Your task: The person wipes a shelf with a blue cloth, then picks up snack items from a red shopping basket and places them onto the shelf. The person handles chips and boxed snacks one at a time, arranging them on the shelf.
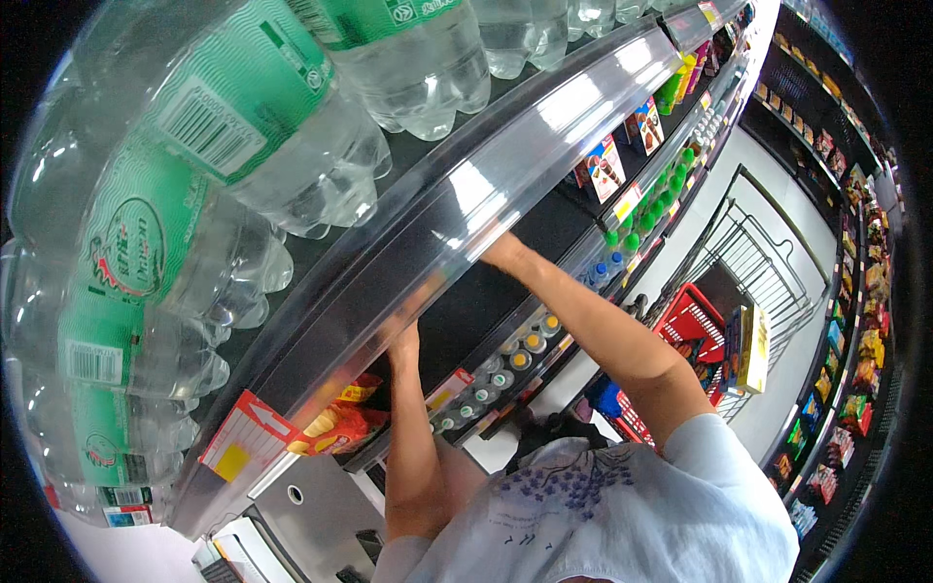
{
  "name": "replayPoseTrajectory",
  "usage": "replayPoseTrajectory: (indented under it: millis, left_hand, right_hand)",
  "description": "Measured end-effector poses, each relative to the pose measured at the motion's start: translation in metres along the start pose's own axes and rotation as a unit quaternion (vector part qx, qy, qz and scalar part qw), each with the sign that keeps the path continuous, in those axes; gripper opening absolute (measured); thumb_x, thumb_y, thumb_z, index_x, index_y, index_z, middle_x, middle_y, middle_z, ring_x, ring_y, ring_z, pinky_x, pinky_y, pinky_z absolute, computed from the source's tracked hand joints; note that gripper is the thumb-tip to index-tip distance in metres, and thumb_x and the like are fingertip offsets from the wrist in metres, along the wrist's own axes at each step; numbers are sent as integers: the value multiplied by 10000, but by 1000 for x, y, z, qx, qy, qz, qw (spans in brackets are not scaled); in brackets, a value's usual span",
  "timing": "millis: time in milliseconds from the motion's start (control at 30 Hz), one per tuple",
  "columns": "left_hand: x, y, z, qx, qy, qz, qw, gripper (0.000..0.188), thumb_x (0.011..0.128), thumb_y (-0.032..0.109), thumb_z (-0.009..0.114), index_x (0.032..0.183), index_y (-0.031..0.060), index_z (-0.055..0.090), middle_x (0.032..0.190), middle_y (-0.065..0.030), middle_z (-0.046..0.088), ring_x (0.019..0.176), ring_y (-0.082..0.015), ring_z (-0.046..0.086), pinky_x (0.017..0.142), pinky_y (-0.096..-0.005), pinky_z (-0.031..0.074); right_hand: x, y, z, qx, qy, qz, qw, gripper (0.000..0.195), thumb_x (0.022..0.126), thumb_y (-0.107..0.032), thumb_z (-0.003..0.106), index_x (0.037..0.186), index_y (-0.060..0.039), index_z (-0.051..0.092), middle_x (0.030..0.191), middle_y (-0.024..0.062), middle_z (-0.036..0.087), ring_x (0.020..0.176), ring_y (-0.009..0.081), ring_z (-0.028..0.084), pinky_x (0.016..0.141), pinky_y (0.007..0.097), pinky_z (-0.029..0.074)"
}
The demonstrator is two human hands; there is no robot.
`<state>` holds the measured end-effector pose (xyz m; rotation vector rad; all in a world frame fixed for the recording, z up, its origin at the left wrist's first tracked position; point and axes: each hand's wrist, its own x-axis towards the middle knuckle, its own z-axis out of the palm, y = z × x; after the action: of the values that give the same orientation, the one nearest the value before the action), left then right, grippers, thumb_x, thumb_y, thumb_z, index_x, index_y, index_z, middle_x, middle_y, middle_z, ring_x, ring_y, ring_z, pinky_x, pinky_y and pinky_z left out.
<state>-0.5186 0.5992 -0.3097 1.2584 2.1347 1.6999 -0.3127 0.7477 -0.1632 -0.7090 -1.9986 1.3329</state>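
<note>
Both arms reach into a black shelf (466, 321) below a row of large clear plastic bottles with green labels (240, 109). My left hand (402, 324) is partly behind the shelf's clear plastic front strip (503, 178), a little above a red and yellow snack bag (346, 423). Farther right, my right hand (501, 250) also passes behind the strip, and its fingers are mostly hidden by glare. Whether either hand holds something cannot be made out. Boxes with pictures of cones (603, 169) stand on the same shelf, beyond my right hand.
Bottles with orange caps (534, 341) and green caps (656, 208) line the shelf below. A wire shopping cart (765, 255) stands in the aisle to the right, near a red basket (689, 321) and a yellow box (754, 350). Snack racks (856, 408) run along the far side.
</note>
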Motion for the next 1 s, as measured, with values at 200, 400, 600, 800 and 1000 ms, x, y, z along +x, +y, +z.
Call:
replayPoseTrajectory:
  millis: [200,400,600,800,1000]
  left_hand:
    - [4,22,13,-53,8,-66,996,667,800,347,890,1215,-52,553,1135,-143,656,1011,-247,636,900,-374,504]
    - [6,23,8,-74,2,-85,994,706,799,380,882,1223,-83,560,1253,-218,609,1130,-299,595,1000,-405,452]
    - [8,42,3,-94,15,-128,987,928,787,401,892,1384,-157,451,1393,-307,535,1315,-359,519,1114,-432,390]
    - [12,23,-2,44,-9,-64,997,780,806,375,882,1292,-117,520,1273,-247,599,1208,-325,565,1065,-431,419]
    - [17,5,-8,109,37,22,993,594,838,362,857,1170,-52,591,1134,-156,645,1074,-267,594,1010,-401,436]
  right_hand:
    - [1,55,32,-16,-34,46,998,685,963,-412,699,1430,55,520,1404,277,579,1331,390,546,1143,430,420]
    - [3,61,43,4,-16,49,999,620,954,-363,704,1415,20,546,1396,223,592,1316,392,525,1139,435,398]
    - [9,67,56,32,-3,31,999,607,942,-321,720,1405,33,551,1408,229,585,1316,393,527,1135,434,405]
    - [20,80,65,30,7,26,999,609,940,-309,726,1424,12,546,1422,229,579,1337,380,521,1146,431,399]
    - [19,79,81,47,66,-55,995,615,937,-329,712,1432,-6,540,1390,237,595,1302,405,538,1143,458,396]
